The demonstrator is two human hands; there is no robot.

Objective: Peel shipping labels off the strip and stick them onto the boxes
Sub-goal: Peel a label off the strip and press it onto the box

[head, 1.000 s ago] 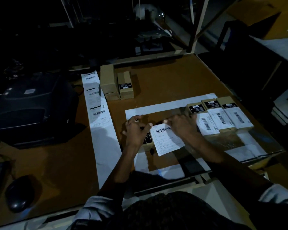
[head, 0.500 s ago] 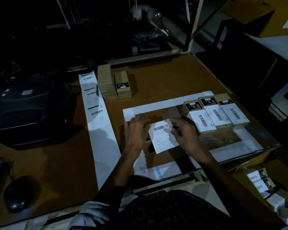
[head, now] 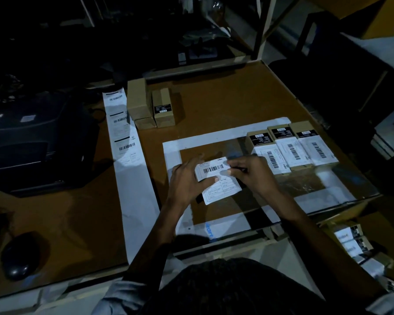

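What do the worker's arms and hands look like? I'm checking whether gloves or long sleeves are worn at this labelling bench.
No gloves: the left hand and right hand are bare, with no rings or watch visible. Both forearms are bare too. Light grey sleeves sit pushed up near the elbows.

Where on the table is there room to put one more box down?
Bare table lies behind the white frame, right of the plain boxes. More lies left of the label strip, between printer and mouse. It is crowded around both hands and the three labelled boxes.
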